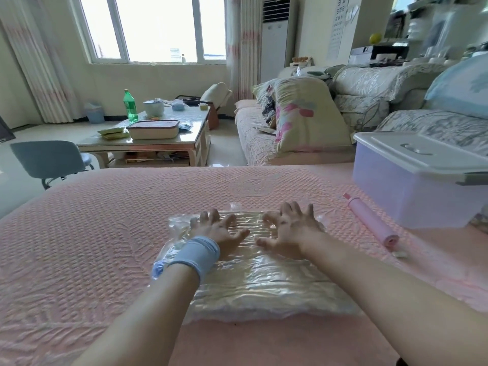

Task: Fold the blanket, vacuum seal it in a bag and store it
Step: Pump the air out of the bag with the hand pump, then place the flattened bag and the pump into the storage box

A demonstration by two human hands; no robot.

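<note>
A clear vacuum bag with a pale folded blanket inside lies flat on the pink bed cover in front of me. Both my hands press down on the bag's far half with fingers spread. My left hand, with a light blue band on its wrist, sits left of my right hand. The plastic is wrinkled and tight against the blanket. A pink hand pump lies on the cover to the right of the bag.
A translucent storage box with a white lid stands on the bed at the right. Beyond the bed are a sofa with a floral pillow, a coffee table holding a green bottle, and a grey chair.
</note>
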